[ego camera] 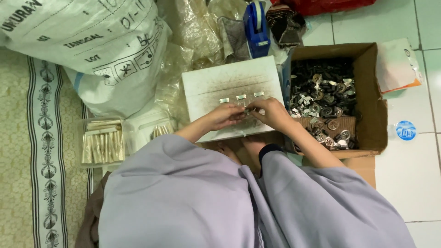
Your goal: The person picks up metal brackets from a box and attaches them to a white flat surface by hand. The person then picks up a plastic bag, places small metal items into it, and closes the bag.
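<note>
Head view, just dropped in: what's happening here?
A person sitting on the floor works over a white board. The left hand and right hand meet at its near edge, pinching a small metal part in their fingers. Three small metal pieces lie in a row on the board. An open cardboard box of metal parts sits to the right.

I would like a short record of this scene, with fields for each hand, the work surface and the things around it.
left hand: left hand pinches a small metal part, fingers closed
right hand: right hand grips the same part
surface: white, smudged square board, with three small silver metal pieces in a row
right side: brown cardboard box full of dark and silver metal parts
left side: clear plastic tray of pale packets
behind: blue tape dispenser, large white woven sack
</note>
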